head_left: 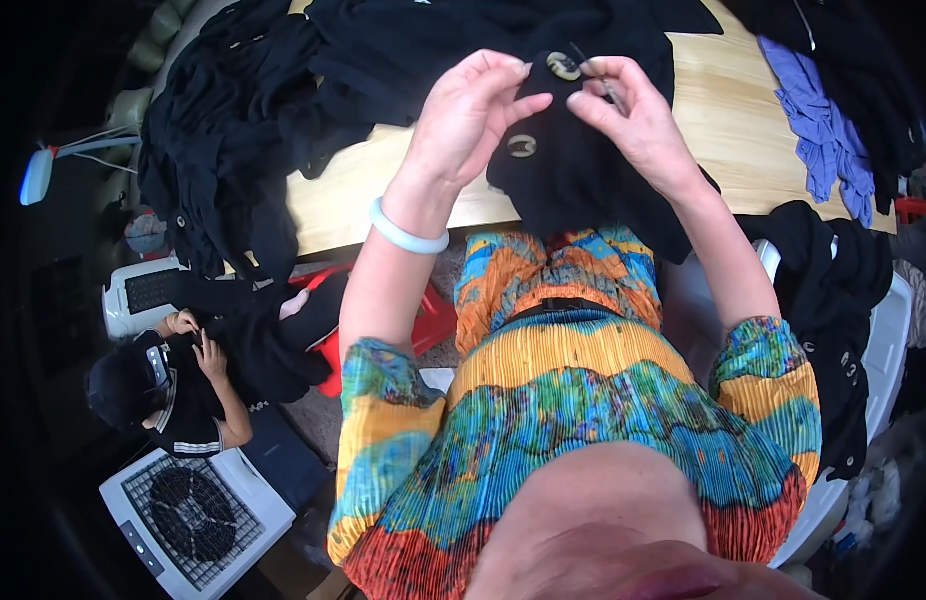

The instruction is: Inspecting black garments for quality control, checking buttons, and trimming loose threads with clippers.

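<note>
The far button lies between left fingers, whose hold I cannot tell, and nearer right fingers pinching a thin tool.

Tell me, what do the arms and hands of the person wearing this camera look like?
Both the left hand and right hand are ungloved. A pale, smooth bangle circles the left wrist. Pleated sleeves, patterned in yellow, blue and green, leave the forearms bare.

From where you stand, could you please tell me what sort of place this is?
It looks like a garment-finishing workroom: dark garments are heaped on a wooden table, large buttons show on dark cloth, and the right hand seems to hold a thin tool beside one.
</note>
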